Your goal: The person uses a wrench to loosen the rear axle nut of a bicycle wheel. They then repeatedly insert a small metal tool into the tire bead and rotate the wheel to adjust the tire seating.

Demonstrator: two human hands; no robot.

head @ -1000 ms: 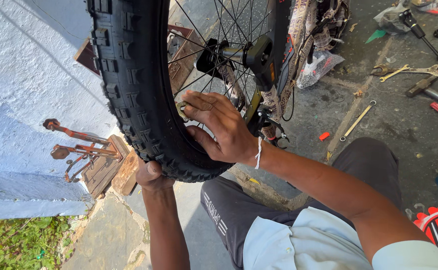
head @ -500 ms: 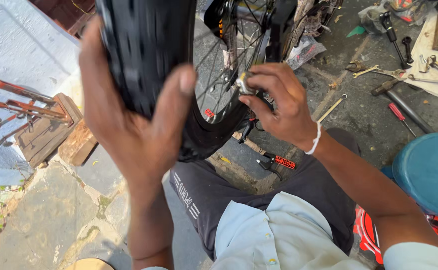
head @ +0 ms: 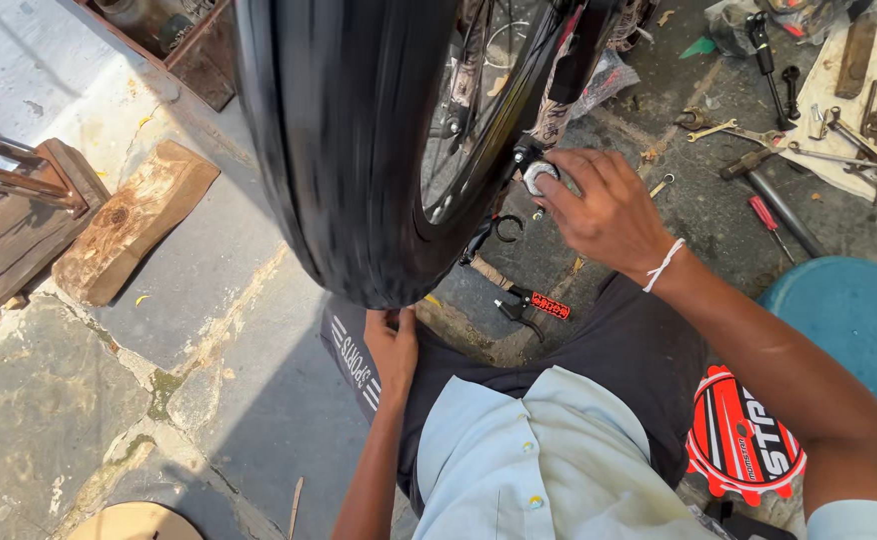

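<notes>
Nearest the body, left hand (head: 392,345) sits under the black tyre (head: 354,150), grip flat against its lowest tread. Tyre blurred, upright, filling the upper centre. Further out, right hand (head: 607,210) pinches a small silver knob (head: 541,177) at the frame beside the spokes (head: 469,110).

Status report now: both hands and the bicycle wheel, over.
Left hand touching bottom of black tyre. Right hand pinching small silver part beside the rim. Tyre blurred. Nothing blocking either hand.
</notes>
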